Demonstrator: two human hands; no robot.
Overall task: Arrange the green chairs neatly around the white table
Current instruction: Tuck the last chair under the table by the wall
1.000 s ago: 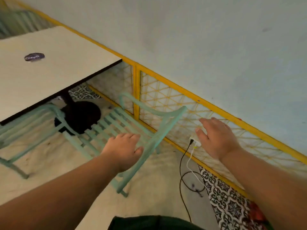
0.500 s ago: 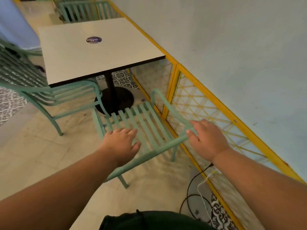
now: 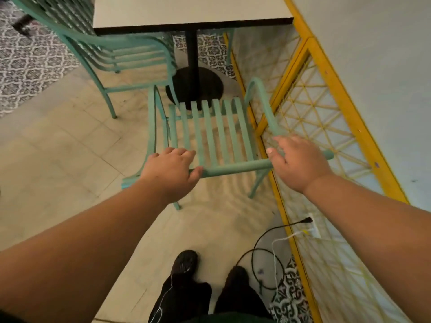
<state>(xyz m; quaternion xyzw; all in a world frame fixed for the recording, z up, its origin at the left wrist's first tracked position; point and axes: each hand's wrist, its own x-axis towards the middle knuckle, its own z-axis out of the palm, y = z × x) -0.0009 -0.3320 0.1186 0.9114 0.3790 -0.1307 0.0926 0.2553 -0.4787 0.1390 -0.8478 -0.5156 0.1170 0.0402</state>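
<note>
A green slatted chair [image 3: 212, 131] stands directly in front of me, its seat facing the white table [image 3: 186, 10], whose black post and round base [image 3: 193, 87] rise just beyond the seat. My left hand [image 3: 171, 170] grips the left part of the chair's top back rail. My right hand [image 3: 297, 160] grips the same rail at its right end, by the armrest. A second green chair [image 3: 121, 50] stands at the table's left side, partly under the tabletop.
A yellow-framed lattice panel [image 3: 312, 117] and pale wall run close along the chair's right. A black cable [image 3: 263, 252] and white cord lie on the floor near a socket [image 3: 313, 227]. My dark shoes [image 3: 186, 264] are below. Patterned floor tiles lie at upper left.
My view has swung to look straight down at the chair, now square to the table. Both hands have closed on the top back rail; earlier the right hand was off it.
</note>
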